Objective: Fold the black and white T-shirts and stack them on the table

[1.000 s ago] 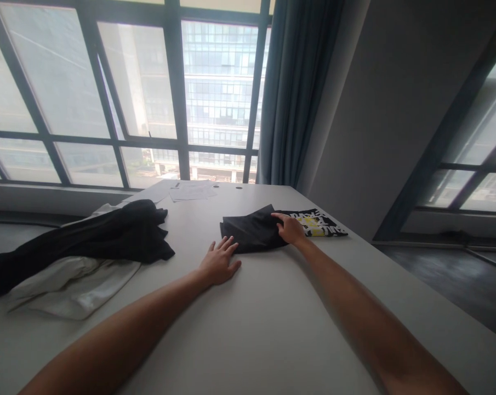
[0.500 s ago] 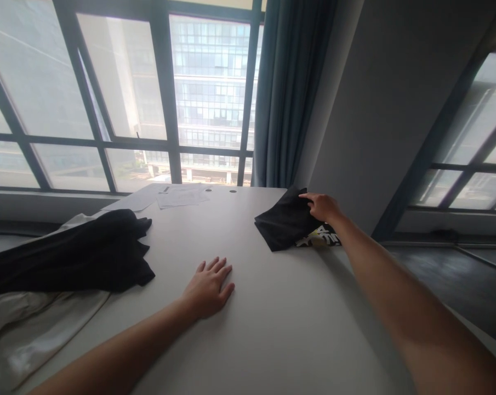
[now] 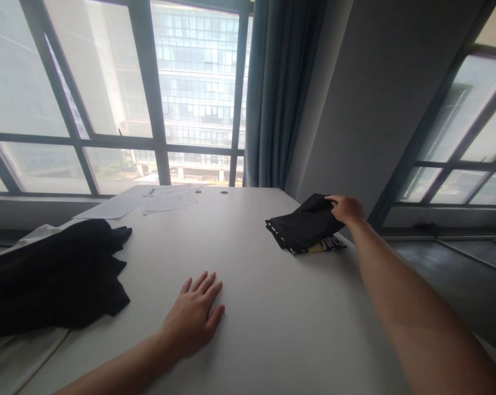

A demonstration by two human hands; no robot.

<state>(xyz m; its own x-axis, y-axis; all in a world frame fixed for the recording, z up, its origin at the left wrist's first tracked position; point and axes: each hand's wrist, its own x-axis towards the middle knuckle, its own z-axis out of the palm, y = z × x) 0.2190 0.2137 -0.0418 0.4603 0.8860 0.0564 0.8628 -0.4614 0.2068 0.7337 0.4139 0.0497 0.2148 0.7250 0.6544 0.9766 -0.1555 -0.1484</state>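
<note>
My left hand point(image 3: 194, 315) lies flat on the white table point(image 3: 239, 252) with its fingers spread, holding nothing. At the table's right side, my right hand point(image 3: 347, 208) pinches the upper right corner of a folded black cloth point(image 3: 307, 222). Beneath that cloth, a dark piece with white and yellow print point(image 3: 328, 244) shows along the lower edge. Black fabric point(image 3: 62, 274) lies rumpled at the left, over a light beige cloth point(image 3: 20, 359).
Several sheets of paper point(image 3: 169, 198) lie at the table's far left, near two small round holes. Behind the table are windows, a blue-grey curtain point(image 3: 272, 93) and a grey pillar point(image 3: 350, 115).
The black cloth in my right hand has come down over the printed piece, slightly to the right. The view has shifted, and my left hand stays flat and spread on the table.
</note>
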